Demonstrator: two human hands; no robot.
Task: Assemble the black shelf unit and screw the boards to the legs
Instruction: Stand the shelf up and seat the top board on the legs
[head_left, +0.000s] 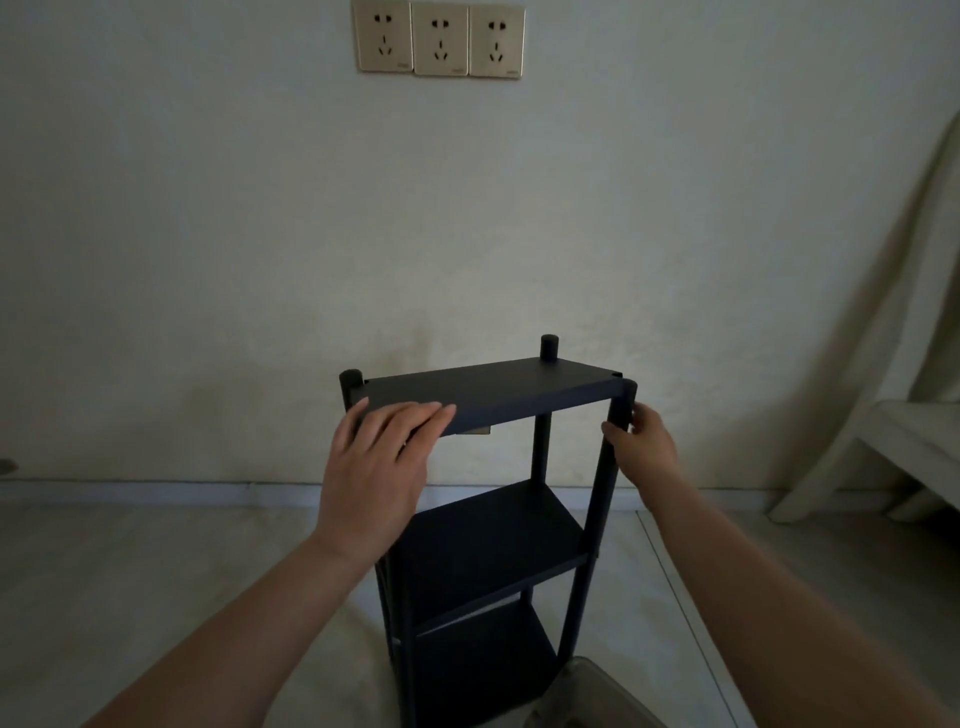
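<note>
The black shelf unit stands upright on the floor in front of me, with three boards set between round black legs. Its top board (498, 387) sits just below the leg tops. My left hand (382, 457) lies flat with straight fingers on the front left part of the top board, covering the near left corner. My right hand (641, 441) grips the front right leg (605, 478) just under the top board, thumb in front and fingers behind. The middle board (493, 535) and the lowest board (483, 670) show beneath.
A cream wall with three gold sockets (439, 39) stands close behind the shelf. A pale draped chair or bed (914, 431) is at the right. A grey translucent container (587, 696) sits on the floor by the shelf's near right foot.
</note>
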